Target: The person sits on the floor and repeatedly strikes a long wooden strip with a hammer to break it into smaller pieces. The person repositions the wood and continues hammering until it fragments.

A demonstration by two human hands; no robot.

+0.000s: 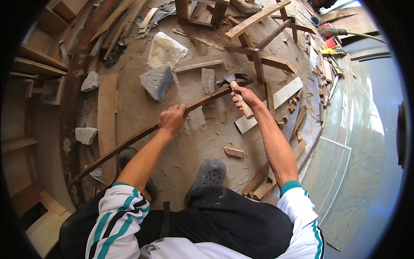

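**A:** Start at your left. What does your left hand (171,119) have?

**B:** Its grip is wrapped tight around a long, dark, curved wooden strip (129,142). The strip runs from the sawdust floor (202,138) down and left of that grip, rises through your fist, and carries on up and to the right toward the hammer. You hold it roughly at its middle, lifted off the floor.

**A:** And past that grip?

**B:** Above it and a little to the left lies a grey stone slab (156,81); farther left, two smaller stones (89,82) sit by a pale flat plank (107,112). Below the grip your grey shoes (208,173) stand on the sawdust.

**A:** Your right hand (244,97)?

**B:** Closed firmly on the pale handle of a claw hammer (236,86). The dark steel head sits just above and left of that grip, right at the far end of the strip; I cannot tell whether it is touching. To the right of that grip lie a white board (276,101) and loose offcuts (302,142).

**A:** How far along, would you say?

**B:** Early or midway, I judge. You have the strip steadied and the hammer brought to its end, but no nail shows, and whether you are striking or prying is too small to tell. The strip is joined to nothing visible, so the hammer work at its end looks still to be done.
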